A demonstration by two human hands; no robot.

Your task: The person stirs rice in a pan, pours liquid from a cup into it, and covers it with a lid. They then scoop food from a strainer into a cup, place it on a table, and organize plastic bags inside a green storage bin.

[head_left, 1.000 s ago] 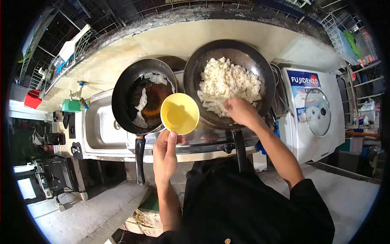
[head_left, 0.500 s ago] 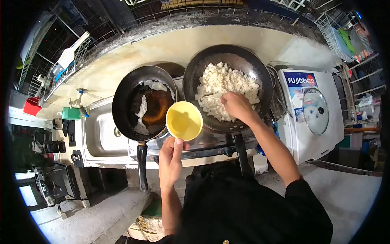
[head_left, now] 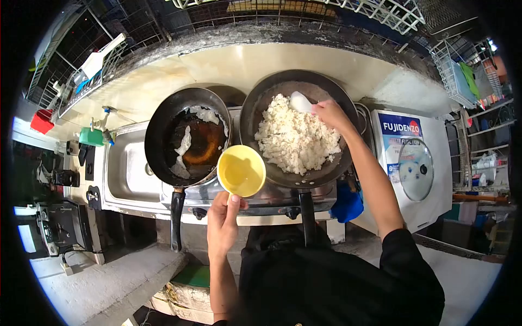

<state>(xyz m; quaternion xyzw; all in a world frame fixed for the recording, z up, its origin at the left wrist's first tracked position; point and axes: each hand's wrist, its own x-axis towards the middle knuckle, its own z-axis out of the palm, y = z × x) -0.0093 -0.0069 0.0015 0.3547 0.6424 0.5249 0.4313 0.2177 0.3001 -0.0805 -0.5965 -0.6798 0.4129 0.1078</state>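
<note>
Left hand [head_left: 222, 224] pinching rim of yellow bowl [head_left: 241, 170], thumb on the near edge; bowl held over the stove front between the two pans. Right hand [head_left: 329, 114] closed around white spoon [head_left: 300, 101] at far edge of rice [head_left: 294, 136] in the wok [head_left: 261, 103]. Frying pan [head_left: 159, 130] with dark oil just left. Sink [head_left: 122, 174] beside it.

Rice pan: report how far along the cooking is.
Done: the rice is heaped in the right pan; the left pan holds only dark residue. In hand: the right hand works a white spatula; the left hand holds a yellow bowl. Left: what's in the bowl remains unadded.
</note>
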